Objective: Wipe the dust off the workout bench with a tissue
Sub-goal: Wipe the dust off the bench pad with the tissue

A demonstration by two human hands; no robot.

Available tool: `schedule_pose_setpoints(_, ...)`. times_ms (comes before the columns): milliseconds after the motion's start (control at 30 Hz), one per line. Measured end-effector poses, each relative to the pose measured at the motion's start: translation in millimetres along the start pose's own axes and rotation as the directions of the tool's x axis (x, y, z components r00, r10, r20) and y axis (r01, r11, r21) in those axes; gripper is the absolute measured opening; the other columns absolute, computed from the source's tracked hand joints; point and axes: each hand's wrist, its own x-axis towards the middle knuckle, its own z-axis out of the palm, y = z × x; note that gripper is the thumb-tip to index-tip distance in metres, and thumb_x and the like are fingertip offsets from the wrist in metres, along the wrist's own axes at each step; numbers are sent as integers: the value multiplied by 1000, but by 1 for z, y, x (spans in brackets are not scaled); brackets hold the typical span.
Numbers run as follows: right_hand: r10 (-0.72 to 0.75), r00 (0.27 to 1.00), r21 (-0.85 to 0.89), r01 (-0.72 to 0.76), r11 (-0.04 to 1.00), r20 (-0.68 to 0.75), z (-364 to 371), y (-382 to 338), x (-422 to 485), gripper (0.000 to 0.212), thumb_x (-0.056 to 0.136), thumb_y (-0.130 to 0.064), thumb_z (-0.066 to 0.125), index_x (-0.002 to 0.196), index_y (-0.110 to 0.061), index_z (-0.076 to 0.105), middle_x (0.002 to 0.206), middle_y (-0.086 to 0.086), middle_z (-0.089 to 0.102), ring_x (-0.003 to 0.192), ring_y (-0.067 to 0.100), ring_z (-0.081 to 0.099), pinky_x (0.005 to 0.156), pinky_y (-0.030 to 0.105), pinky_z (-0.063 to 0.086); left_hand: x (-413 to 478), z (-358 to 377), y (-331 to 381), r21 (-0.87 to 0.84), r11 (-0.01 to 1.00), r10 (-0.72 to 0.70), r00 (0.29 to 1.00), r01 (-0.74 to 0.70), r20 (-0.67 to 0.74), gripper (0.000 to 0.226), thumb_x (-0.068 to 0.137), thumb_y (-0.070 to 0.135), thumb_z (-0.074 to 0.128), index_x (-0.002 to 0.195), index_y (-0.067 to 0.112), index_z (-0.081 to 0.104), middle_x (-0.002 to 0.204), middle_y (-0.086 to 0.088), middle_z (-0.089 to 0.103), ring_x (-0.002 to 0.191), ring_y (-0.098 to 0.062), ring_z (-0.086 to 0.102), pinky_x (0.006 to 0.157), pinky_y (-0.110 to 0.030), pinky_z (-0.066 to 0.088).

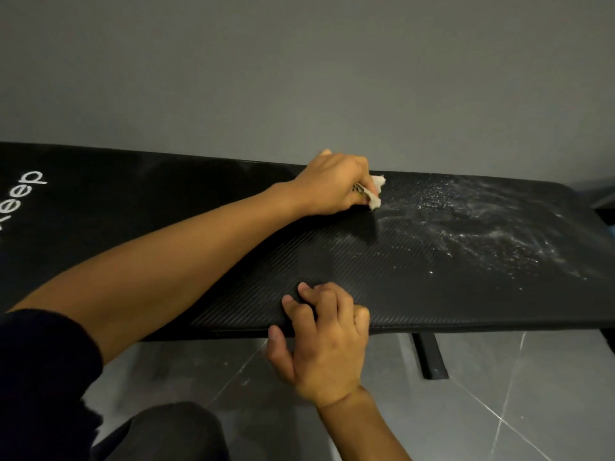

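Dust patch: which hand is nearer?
Left. The left hand, holding the tissue, is beside the dust patch; the right hand rests farther off, on the near edge of the bench.

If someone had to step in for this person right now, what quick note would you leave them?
Left hand: grips the crumpled tissue, which is pressed on the workout bench at the left edge of the dust.
Right hand: rests on the bench's near edge, fingers bent, holding nothing.
Done: the pad to the left of the tissue looks free of dust.
Left: white dust covers the right end of the pad. I would wipe on towards that end.
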Motion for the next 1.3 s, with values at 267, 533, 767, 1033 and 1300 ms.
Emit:
schedule_pose_setpoints(267, -6, 1000, -3, 6, 1000, 16, 0, 0, 0, 37, 81, -51, 58, 104, -23, 61, 105, 4, 69, 107, 26, 55, 72, 35, 29, 5, 2, -2, 27, 999, 31, 999, -30, -24, 21, 92, 45, 66, 112, 45, 73, 111, 17, 64, 104, -6, 60, 84, -32, 29)
schedule_pose_setpoints(533, -4, 1000, 5, 4, 1000, 8, 1, 1, -1, 37, 82, -52, 56, 105, -23, 60, 105, 4, 70, 107, 26, 55, 73, 35, 29, -6, -5, -14, -7, 998, 55, 997, -54, 60, 21, 92, 45, 67, 111, 47, 72, 114, 17, 63, 105, -3, 58, 94, -35, 36)
schedule_pose_setpoints(767, -19, 1000, 7, 19, 1000, 2, 1, 2, 0, 37, 81, -52, 57, 106, -24, 59, 104, 5, 71, 105, 25, 55, 72, 34, 28, -17, -23, -50, -90, 991, -103, 995, 103, 5, 18, 93, 32, 70, 109, 36, 77, 108, 7, 60, 101, -11, 60, 90, -28, 48)
schedule_pose_setpoints(1033, -33, 999, -8, 33, 999, -20, 2, 3, -1, 36, 82, -52, 56, 105, -24, 59, 103, 4, 71, 104, 26, 55, 72, 34, 30, -27, -33, -71, -49, 974, -225, 971, 221, -79, 20, 95, 36, 66, 113, 34, 75, 112, 6, 59, 104, -21, 61, 92, -43, 50)
schedule_pose_setpoints(1300, -34, 998, -7, 34, 999, -44, 4, 2, -1, 36, 83, -51, 56, 105, -22, 59, 102, 5, 71, 104, 26, 55, 71, 34, 28, -64, -35, -44, -55, 994, -95, 994, 98, 54, 26, 96, 34, 63, 120, 45, 69, 121, 15, 58, 107, -8, 58, 95, -44, 51)
